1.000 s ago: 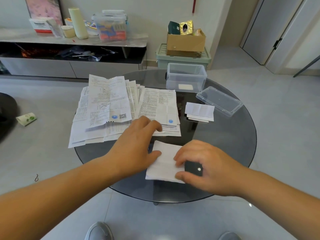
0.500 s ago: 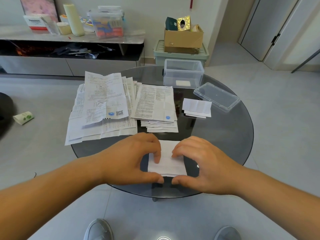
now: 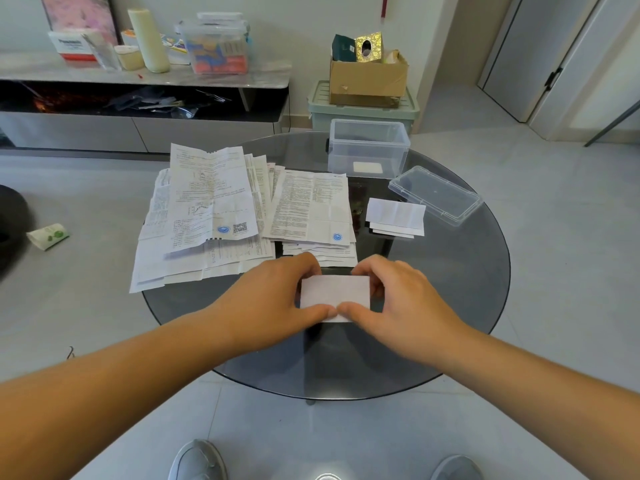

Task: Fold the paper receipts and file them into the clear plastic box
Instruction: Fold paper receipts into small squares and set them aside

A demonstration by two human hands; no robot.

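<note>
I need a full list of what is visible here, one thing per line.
table: one, dark glass, round
clear plastic box: one, clear, table's far side
lid: one, clear, right of box
unfolded receipts: pile, white, printed, table's left part
folded stack: several, white, beside lid
folded receipt: one, white, near table edge
cardboard box: one, brown, on green bin
shelf: one, grey, far left, holding containers
shoes: two, grey, floor
left hand: one, pinches folded receipt
right hand: one, pinches folded receipt

Lid right of box
</note>
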